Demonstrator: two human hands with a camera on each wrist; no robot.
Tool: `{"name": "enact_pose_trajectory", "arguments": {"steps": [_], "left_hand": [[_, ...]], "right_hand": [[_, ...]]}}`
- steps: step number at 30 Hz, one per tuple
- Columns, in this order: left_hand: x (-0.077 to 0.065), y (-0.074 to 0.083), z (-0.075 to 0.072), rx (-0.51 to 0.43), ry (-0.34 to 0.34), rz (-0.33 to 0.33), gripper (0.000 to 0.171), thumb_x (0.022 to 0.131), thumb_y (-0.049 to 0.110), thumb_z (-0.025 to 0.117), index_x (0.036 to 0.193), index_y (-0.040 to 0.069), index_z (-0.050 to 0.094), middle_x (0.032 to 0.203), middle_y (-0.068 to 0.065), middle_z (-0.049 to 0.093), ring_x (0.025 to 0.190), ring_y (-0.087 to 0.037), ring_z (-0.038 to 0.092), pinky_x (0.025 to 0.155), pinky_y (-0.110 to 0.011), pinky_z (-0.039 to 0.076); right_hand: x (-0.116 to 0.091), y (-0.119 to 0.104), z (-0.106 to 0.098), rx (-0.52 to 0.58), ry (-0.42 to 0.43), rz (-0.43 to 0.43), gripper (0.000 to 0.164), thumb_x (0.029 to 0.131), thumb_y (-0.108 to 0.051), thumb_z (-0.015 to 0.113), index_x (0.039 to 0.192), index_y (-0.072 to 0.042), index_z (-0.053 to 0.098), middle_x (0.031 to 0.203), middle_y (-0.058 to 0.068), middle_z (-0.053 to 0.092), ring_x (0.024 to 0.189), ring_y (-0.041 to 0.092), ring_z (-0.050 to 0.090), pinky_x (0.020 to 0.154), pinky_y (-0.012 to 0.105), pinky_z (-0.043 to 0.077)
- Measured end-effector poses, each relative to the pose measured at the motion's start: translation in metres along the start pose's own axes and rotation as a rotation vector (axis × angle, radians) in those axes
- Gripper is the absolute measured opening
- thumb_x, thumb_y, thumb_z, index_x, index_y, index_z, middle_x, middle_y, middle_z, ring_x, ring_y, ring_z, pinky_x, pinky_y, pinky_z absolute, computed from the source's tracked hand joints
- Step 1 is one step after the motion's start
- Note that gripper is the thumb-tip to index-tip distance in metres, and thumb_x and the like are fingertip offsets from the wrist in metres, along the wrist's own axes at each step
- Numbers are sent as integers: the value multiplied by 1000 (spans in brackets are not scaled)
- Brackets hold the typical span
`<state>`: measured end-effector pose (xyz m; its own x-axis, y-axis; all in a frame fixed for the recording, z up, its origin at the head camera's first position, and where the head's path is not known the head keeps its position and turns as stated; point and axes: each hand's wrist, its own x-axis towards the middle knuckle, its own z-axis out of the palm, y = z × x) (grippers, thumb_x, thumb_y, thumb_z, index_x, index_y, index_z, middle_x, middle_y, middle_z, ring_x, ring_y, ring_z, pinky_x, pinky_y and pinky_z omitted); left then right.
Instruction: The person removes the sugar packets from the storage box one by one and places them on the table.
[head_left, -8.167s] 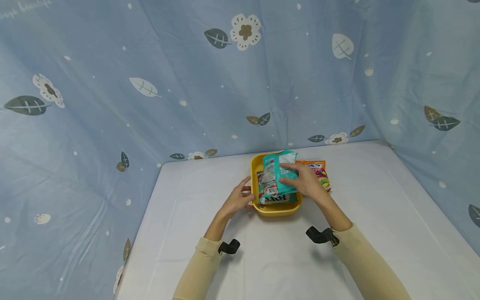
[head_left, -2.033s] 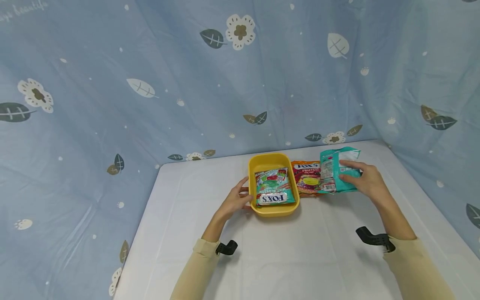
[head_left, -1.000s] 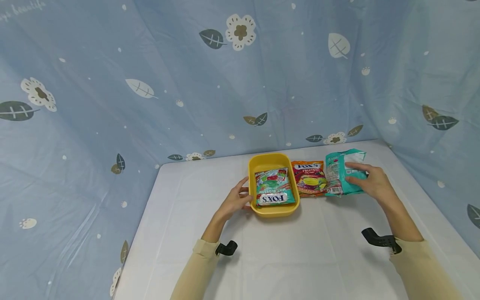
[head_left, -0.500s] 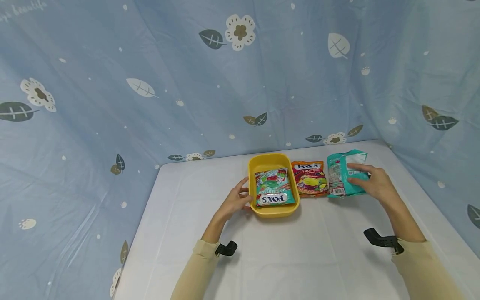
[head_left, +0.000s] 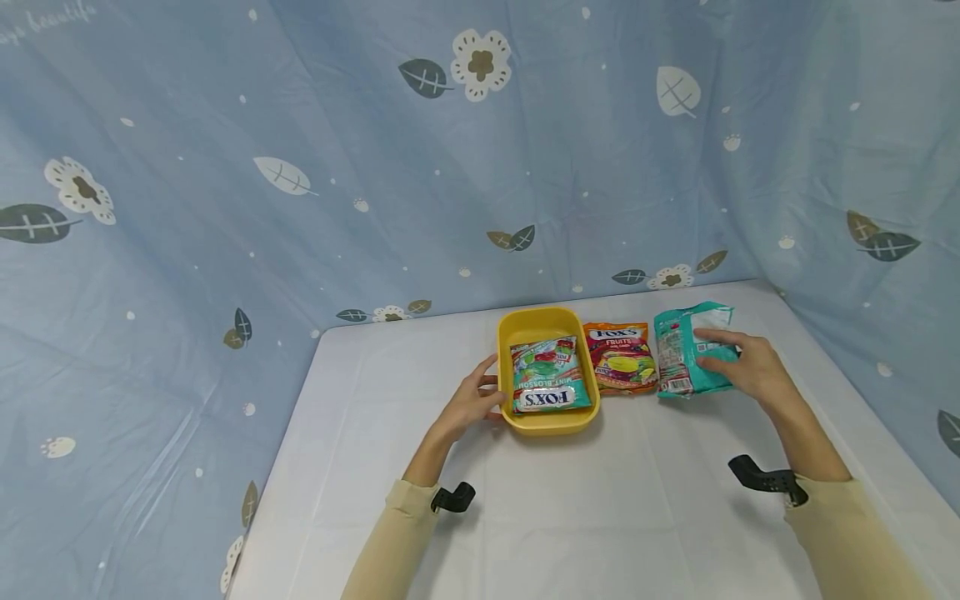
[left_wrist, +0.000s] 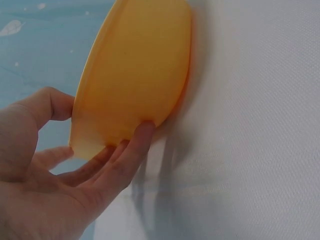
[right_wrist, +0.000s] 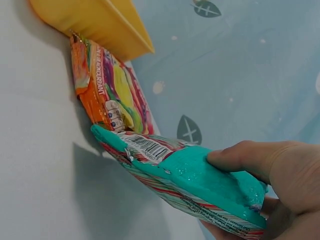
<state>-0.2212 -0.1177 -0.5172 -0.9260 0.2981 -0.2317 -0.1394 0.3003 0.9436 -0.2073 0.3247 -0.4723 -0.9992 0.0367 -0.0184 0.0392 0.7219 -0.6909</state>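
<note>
My right hand [head_left: 757,367] grips a teal candy bag [head_left: 678,350], thumb on the upper face and other fingers beneath. In the right wrist view the candy bag [right_wrist: 185,170] tilts over the white table, its shadow below and one corner close to the orange candy bag [right_wrist: 120,90]. My left hand [head_left: 468,400] rests against the left side of a yellow tray [head_left: 551,425]. In the left wrist view its thumb touches the rim and its spread fingertips touch the outer wall. Inside the tray lies a Fox's Mint Blossom candy bag [head_left: 550,375].
A red and orange Fox's Fruits candy bag [head_left: 621,358] lies between the tray and the held bag. A blue curtain [head_left: 480,167] with leaves and flowers hangs behind the white table [head_left: 585,517]. Each wrist wears a black camera mount [head_left: 453,497].
My right hand has carried the teal candy bag out of the yellow tray and rightward past the Fruits bag. Over the last second it shifts slightly right and lower. The left hand stays at the tray.
</note>
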Motion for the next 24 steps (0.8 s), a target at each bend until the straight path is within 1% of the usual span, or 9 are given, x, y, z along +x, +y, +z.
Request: {"name": "enact_pose_trajectory", "arguments": {"steps": [3,9,12,16,19,24], "left_hand": [[1,0,-1,5,-5,-2,80,89,10,63,156,27,25,141,-22,48,120,-33,58,78,-42,63],[3,1,-2,1,-27,-7,80,89,4,61,157,17,21,141,-28,45,119,-36,58,80,-49,62],[3,0,-2,-2,-28,-5,80,89,4,61,158,18,21,142,-28,45,119,-36,58,79,-48,62],[2,-2,0,-2,-7,-5,80,89,8,63,156,26,24,142,-23,47,120,-34,58,76,-40,64],[2,-1,0,1,4,1,79,88,9,63,155,29,26,141,-21,48,119,-33,59,75,-37,64],[2,-2,0,0,7,11,79,88,9,63,156,27,26,140,-22,48,119,-32,59,74,-37,64]], "right_hand": [[1,1,0,-1,-3,-2,52,92,-26,67,139,-6,55,134,34,53,94,26,58,62,19,46],[3,2,-1,-2,-13,5,52,93,-25,66,139,-5,54,132,34,53,92,26,58,60,20,46],[3,3,0,-1,-20,6,52,93,-25,66,140,-5,54,134,35,51,94,29,58,61,20,47],[5,4,1,1,-37,11,54,93,-26,65,141,-5,52,138,36,47,102,34,55,64,22,45],[6,6,1,-2,-51,15,55,93,-28,65,142,-5,51,140,37,44,106,39,54,66,23,44],[8,7,2,-4,-62,9,55,93,-27,66,141,-5,52,142,37,42,114,43,51,70,24,42]]}}
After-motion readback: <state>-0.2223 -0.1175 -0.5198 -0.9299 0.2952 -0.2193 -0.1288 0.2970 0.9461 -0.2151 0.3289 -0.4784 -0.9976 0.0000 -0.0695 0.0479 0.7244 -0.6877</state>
